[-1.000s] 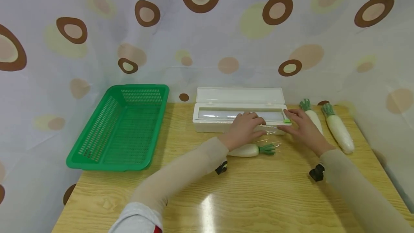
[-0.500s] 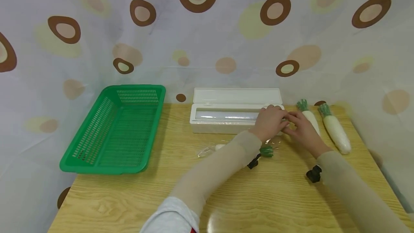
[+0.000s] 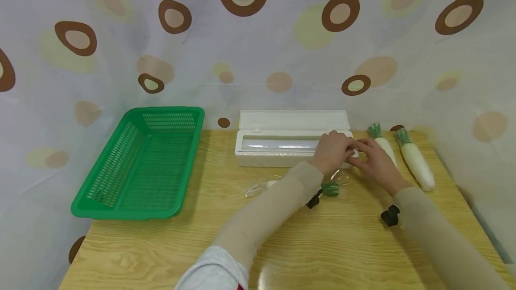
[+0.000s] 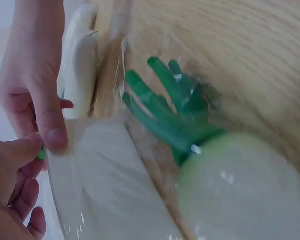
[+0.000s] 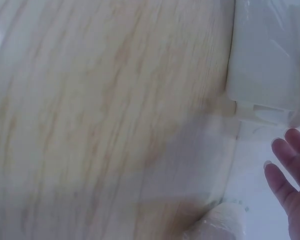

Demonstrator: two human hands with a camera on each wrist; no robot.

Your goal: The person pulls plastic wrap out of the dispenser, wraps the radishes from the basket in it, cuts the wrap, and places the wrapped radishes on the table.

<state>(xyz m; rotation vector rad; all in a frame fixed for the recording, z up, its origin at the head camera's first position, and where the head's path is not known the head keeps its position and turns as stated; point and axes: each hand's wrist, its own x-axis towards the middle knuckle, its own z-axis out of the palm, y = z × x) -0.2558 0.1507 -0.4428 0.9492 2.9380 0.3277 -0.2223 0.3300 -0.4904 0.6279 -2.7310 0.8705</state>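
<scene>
A white cling film dispenser box stands with its lid raised and a film roll inside. My left hand is at its right end, thumb and fingertip pinching the small green slide cutter, mostly hidden by fingers. My right hand holds the same end, its thumb pressed on the box front and its other fingers loosely bent beyond the end. In front of the box a white radish with green leaf stalks lies under clear film, partly covered by my left forearm.
At the left stands a green plastic basket with slotted walls. Two more white radishes lie right of the box, one wrapped radish farther out and another radish close behind my right hand. A patterned curtain hangs behind the table.
My left hand has slid right along the box front to its right end, beside my right hand. The right hand has stayed at that end. The view has shifted slightly.
</scene>
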